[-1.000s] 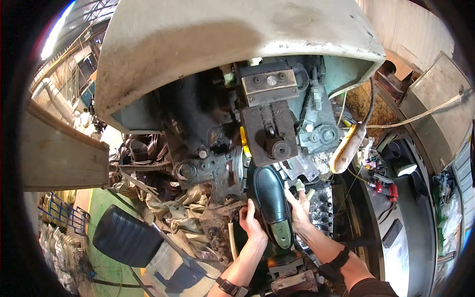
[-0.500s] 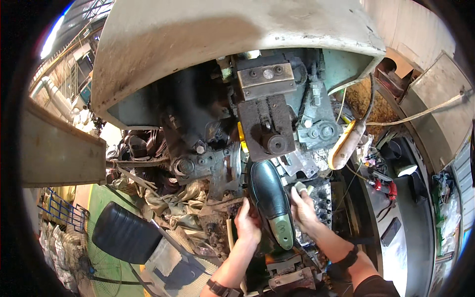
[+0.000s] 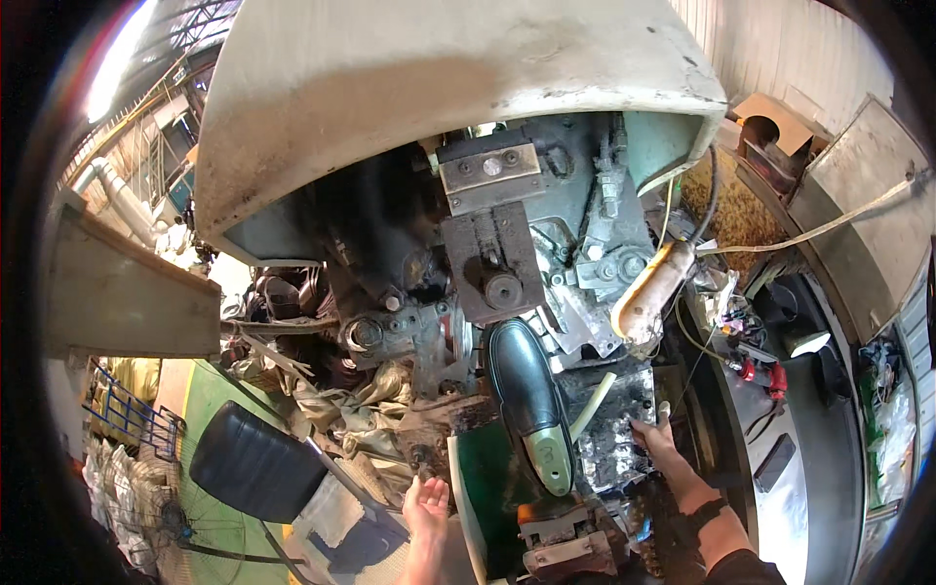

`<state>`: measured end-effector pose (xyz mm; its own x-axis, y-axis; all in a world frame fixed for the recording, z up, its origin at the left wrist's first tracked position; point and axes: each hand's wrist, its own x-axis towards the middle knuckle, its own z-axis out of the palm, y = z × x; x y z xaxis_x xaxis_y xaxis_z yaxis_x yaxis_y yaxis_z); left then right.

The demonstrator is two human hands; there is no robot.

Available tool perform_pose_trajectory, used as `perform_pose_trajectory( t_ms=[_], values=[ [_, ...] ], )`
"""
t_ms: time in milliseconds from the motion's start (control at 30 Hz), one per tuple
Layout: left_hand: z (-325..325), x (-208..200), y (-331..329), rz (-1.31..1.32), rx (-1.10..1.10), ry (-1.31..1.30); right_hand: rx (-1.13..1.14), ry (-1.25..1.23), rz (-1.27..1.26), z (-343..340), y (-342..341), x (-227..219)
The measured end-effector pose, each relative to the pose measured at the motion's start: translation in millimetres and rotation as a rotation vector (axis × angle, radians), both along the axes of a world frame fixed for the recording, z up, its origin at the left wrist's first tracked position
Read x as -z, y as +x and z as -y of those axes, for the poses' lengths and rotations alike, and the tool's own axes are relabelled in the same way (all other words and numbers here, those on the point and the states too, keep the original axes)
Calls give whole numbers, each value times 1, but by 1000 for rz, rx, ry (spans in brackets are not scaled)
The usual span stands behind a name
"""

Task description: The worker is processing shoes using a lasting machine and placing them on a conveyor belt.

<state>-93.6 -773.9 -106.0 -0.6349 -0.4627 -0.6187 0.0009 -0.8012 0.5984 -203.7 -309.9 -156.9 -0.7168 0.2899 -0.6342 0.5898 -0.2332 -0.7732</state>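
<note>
Under the hood [image 3: 439, 68] of the machine, one black shoe [image 3: 519, 370] is seen, drawn over one green last [image 3: 551, 463], toe directed up at the dark block [image 3: 490, 258]; whether the two touch cannot be told. Below the last, one metal clamp [image 3: 567, 546] is noted.

Two hands counted, both apart from the shoe. Left hand [image 3: 426, 502]: held low at left, palm up and wide, nothing gripped. Right hand [image 3: 655, 439]: spread, thumb raised, nothing seen in it; contact with the shiny plate [image 3: 614, 439] beside it cannot be told. One black band [image 3: 707, 512] is worn on the right forearm.

Also counted: one pale tube [image 3: 593, 405] between shoe and right hand; one worn pendant [image 3: 651, 292], hung by a cable [image 3: 709, 195]; one chair [image 3: 255, 463] at left; one phone [image 3: 775, 461] and one red tool [image 3: 777, 380] on the bench [image 3: 785, 526].

Containers: one cardboard box [image 3: 795, 136], round-holed, interior dark, contents unreadable; one blue rack [image 3: 146, 419], with yellowish sacks [image 3: 124, 378] seen beyond its bars.
</note>
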Motion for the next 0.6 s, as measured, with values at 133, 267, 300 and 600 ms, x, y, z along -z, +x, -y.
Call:
perform_pose_trajectory(
  t_ms=[133,267,300,600],
  values=[
    [6,1,30,43,-78,-10,10,27,-120,-23,3,6],
    [10,-5,75,36,-185,-36,11,75,-343,-26,-18,8],
    [17,-2,90,31,-211,-33,-121,4,-308,-23,-25,7],
    [22,-17,113,-7,-221,-57,290,241,-258,-101,69,22]
  ],
)
